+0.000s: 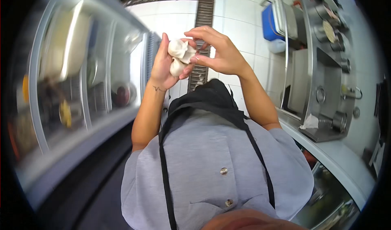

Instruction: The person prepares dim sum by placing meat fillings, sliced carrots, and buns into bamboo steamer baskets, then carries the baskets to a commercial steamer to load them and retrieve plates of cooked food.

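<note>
White garlic bulbs [178, 49] lie bunched in my left hand [163, 65], which is palm up with the thumb raised and the fingers curled under them. One rounded bulb sits at the top, a smaller one below it, and a papery, flared part faces right. My right hand [218, 50] is at the right side of the garlic, its thumb tip at the edge of the flared part. Its index finger arches above, with a gap between thumb and finger. The other right fingers are partly hidden.
On the left stands a glass-fronted display case [61, 67], blurred. To the right is a steel sink counter [330, 79] with metal pots, and a blue cooler [269, 23] beside it. A drain grate [203, 18] crosses the white tiled floor [236, 9]. A black apron [203, 97] hangs in front of me.
</note>
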`<move>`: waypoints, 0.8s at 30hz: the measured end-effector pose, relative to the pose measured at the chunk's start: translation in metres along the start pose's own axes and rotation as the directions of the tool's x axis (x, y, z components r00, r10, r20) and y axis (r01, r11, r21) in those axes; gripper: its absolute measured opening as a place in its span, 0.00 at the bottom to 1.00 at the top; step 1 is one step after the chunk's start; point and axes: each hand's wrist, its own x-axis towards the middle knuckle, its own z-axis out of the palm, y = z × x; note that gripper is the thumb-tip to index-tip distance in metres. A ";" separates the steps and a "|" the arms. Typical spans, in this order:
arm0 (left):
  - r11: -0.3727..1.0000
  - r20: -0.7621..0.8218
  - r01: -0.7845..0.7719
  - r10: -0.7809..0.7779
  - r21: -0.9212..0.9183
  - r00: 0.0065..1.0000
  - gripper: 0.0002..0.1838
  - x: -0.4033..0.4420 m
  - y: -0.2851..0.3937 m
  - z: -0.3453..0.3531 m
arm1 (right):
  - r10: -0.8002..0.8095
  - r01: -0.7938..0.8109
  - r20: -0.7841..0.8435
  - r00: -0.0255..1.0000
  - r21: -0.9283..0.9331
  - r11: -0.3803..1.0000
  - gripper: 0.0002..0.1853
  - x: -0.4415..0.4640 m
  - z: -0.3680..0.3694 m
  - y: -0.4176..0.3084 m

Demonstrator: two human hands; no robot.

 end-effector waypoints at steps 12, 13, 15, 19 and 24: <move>0.969 -0.280 0.022 0.050 0.247 0.959 0.33 0.302 0.122 -0.059 | 0.399 -0.353 -0.012 0.917 0.441 0.825 0.20 0.192 -0.129 0.242; 0.979 -0.258 -0.056 0.107 0.198 0.960 0.22 0.319 0.138 -0.068 | 0.436 -0.365 0.041 0.899 0.621 0.694 0.19 0.218 -0.141 0.263; 0.960 -0.360 -0.097 0.191 0.262 0.913 0.20 0.351 0.171 -0.081 | 0.441 -0.360 0.046 0.896 0.657 0.663 0.18 0.272 -0.163 0.313; 0.908 -0.495 -0.140 0.339 0.395 0.800 0.20 0.413 0.228 -0.110 | 0.464 -0.428 0.147 0.874 0.684 0.590 0.17 0.362 -0.196 0.375; 0.897 -0.478 -0.259 0.415 0.359 0.774 0.19 0.512 0.294 -0.202 | 0.469 -0.476 0.219 0.856 0.690 0.546 0.19 0.448 -0.227 0.492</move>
